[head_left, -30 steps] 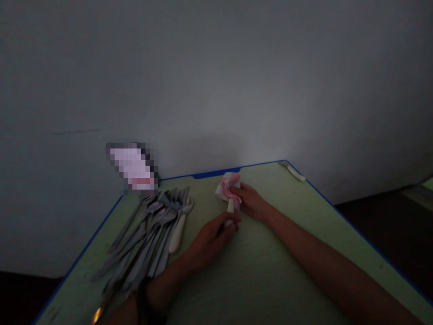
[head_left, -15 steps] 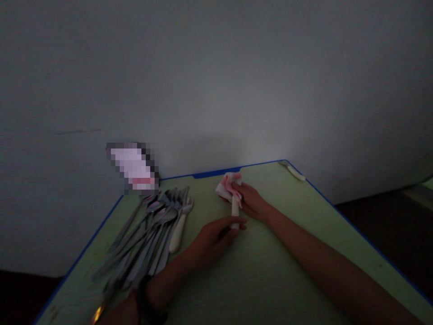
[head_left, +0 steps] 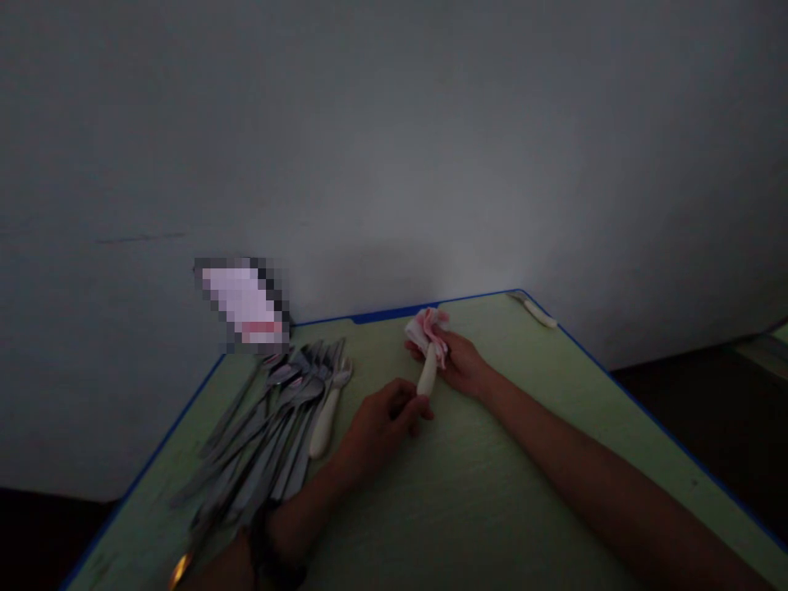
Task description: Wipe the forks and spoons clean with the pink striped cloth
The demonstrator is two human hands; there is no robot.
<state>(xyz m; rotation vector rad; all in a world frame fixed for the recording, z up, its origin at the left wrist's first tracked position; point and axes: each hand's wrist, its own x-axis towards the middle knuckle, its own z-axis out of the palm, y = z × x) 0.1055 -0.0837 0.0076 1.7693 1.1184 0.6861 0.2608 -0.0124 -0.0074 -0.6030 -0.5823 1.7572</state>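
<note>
Cream-handled utensil [head_left: 427, 375], smooth and rounded, slightly tilted; far part hidden inside a crumpled pink-and-white cloth [head_left: 421, 327]. Held over the far middle of the green surface [head_left: 492, 501], between both hands. Left hand [head_left: 382, 417]: fingers pinching the near end of the handle. Right hand [head_left: 463, 363]: fingers gathered around the cloth. Off to the left, cream-handled fork [head_left: 323, 423] beside heaped metal cutlery [head_left: 271, 439].
</note>
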